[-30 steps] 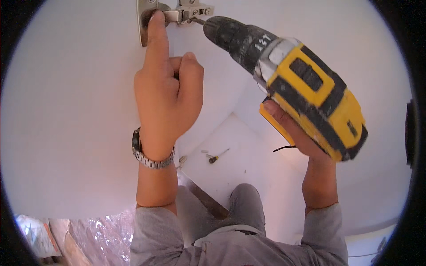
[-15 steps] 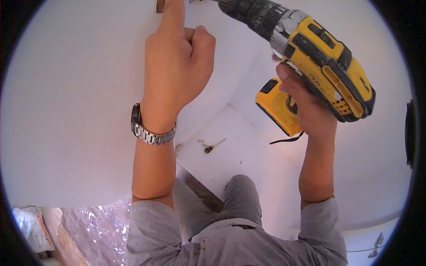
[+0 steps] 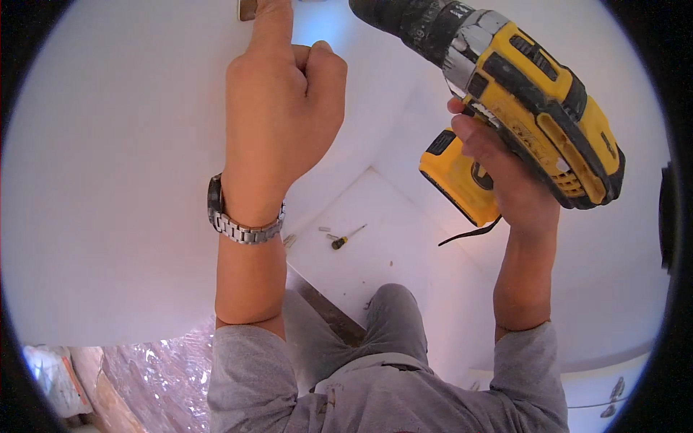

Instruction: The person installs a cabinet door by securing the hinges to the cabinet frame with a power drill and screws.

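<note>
My right hand (image 3: pixel 516 173) is wrapped round the handle of a yellow and black cordless drill (image 3: pixel 552 108). Its chuck points to the upper left, and whatever bit it carries lies past the top edge. A bluish glow falls on the white panel (image 3: pixel 137 166) near the chuck. My left hand (image 3: pixel 285 115) is up against this panel, its index finger stretched upward beside a small metal fitting (image 3: pixel 247 9) cut off by the top edge. The fingertip is out of view. The thumb and other fingers are folded in, and what they may hold is hidden.
Below, a screwdriver (image 3: pixel 346 238) and small bits lie on a white surface (image 3: pixel 411 252), near a dark-edged board (image 3: pixel 325 310) by my legs. Shiny plastic sheeting (image 3: pixel 159 379) and a white bag (image 3: pixel 54 379) are at the lower left.
The drill and my right hand have moved slightly right and down. My left hand has shifted a little left. A bluish glow now shows on the panel near the chuck.
</note>
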A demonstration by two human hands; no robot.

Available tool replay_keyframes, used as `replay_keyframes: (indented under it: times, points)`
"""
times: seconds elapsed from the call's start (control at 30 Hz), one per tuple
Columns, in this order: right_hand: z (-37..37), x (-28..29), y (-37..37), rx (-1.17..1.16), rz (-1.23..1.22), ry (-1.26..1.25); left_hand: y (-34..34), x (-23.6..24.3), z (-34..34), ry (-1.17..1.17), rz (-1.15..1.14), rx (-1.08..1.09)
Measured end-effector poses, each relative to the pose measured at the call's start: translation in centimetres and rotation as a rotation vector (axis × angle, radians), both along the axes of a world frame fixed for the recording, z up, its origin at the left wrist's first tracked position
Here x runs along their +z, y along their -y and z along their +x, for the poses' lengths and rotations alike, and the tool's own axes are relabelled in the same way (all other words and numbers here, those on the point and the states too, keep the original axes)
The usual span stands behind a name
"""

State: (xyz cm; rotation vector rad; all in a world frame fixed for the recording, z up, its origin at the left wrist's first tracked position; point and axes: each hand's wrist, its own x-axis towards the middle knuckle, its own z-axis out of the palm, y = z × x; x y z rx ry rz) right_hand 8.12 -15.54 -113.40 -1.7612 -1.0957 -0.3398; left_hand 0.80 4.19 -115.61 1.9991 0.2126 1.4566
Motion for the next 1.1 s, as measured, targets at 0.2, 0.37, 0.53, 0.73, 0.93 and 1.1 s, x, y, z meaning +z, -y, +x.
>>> replay_keyframes:
  times: [0.2,0.37,0.53,0.73,0.93,1.1]
  points:
    - [0.5,-1.2,1.1,0.043,0.072,-0.042,2.1,0.6,-0.8,-0.002,0.079,0.085]
    - [1.0,-2.3,0.5,0.087,0.086,-0.131,0.4,-1.1,0.3,0.079,0.042,-0.001]
    - [1.7,-3.9,1.2,0.138,0.129,-0.131,1.5,-0.9,0.0,0.036,0.059,0.015]
    - [1.4,-2.3,-0.4,0.022,0.084,-0.187,-0.1,-0.9,0.7,0.035,0.024,-0.038]
    - [0.4,-2.0,-0.5,-0.046,0.003,-0.253,-0.4,-1.1,0.6,0.026,0.031,-0.037]
    - [1.5,-3.3,-0.2,0.039,0.108,-0.169,-0.1,-0.4,0.7,-0.045,0.030,0.018]
